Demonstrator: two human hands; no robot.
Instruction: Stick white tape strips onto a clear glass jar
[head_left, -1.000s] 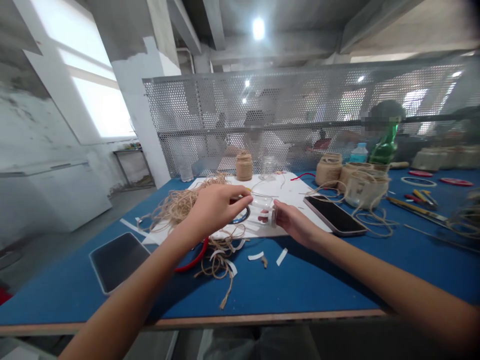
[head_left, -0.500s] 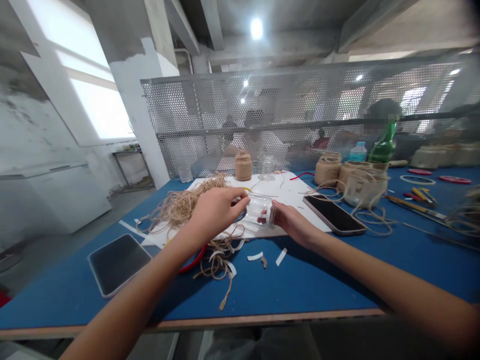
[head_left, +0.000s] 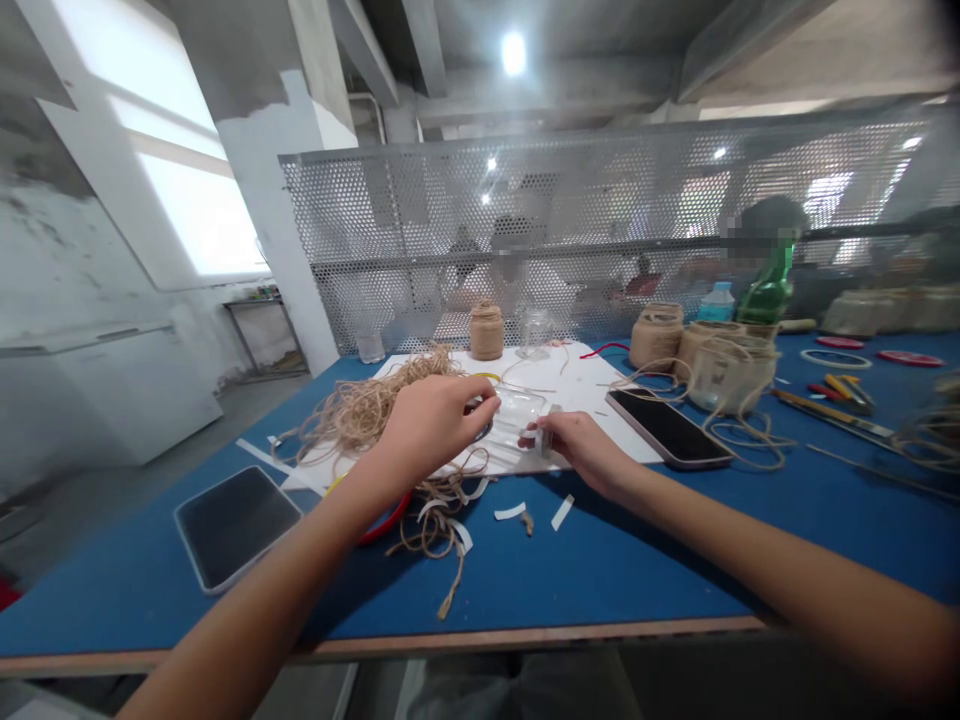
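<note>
A clear glass jar [head_left: 517,408] lies on its side between my two hands, just above the white sheet. My left hand [head_left: 439,420] is closed around the jar's left end, with thumb and fingers bent over it. At the right end, my right hand [head_left: 574,445] is closed, its thumb and fingertips pinching around a pale band [head_left: 553,428] at the jar's edge. Whether that band is tape or the glass rim, I cannot tell. A heap of jute twine [head_left: 360,412] lies beside my left hand, partly behind it.
Phones lie at left [head_left: 236,527] and right [head_left: 667,428]. Twine-wrapped jars [head_left: 656,338] and a green bottle [head_left: 766,290] stand at right; another wrapped jar [head_left: 487,332] stands ahead. White paper strips [head_left: 562,512] litter the blue table [head_left: 570,590]. Behind is a perforated metal screen [head_left: 420,220].
My right hand has shifted slightly right and down at the jar's end, and the pale band there has turned. My left hand stays on the jar almost unmoved.
</note>
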